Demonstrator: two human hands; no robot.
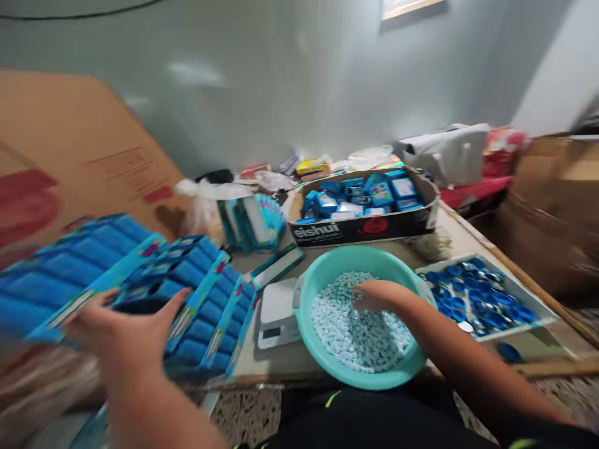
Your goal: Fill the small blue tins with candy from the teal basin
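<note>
My left hand (pixel 135 324), somewhat blurred, is at a row of blue packs (pixel 201 312) in cardboard display boxes on the left. Its thumb and fingers are spread wide around a dark gap among the packs. My right hand (pixel 374 295) is inside a turquoise basin (pixel 311 340), over small white pellets (pixel 341 330). Its fingers are curled together against the pellets, with the tips partly hidden. A white digital scale (pixel 279 312) lies just left of the basin. To the right, a white tray (pixel 545 321) holds many blue round lids or tins (pixel 472 287).
Behind the basin stands a black carton (pixel 365 229) filled with small blue boxes (pixel 379 193). Large brown cardboard boxes rise at the left (pixel 93 137) and right (pixel 543 212). One loose blue lid (pixel 509 352) lies near the table's front edge (pixel 556 368). A grey wall (pixel 281 75) closes off the back.
</note>
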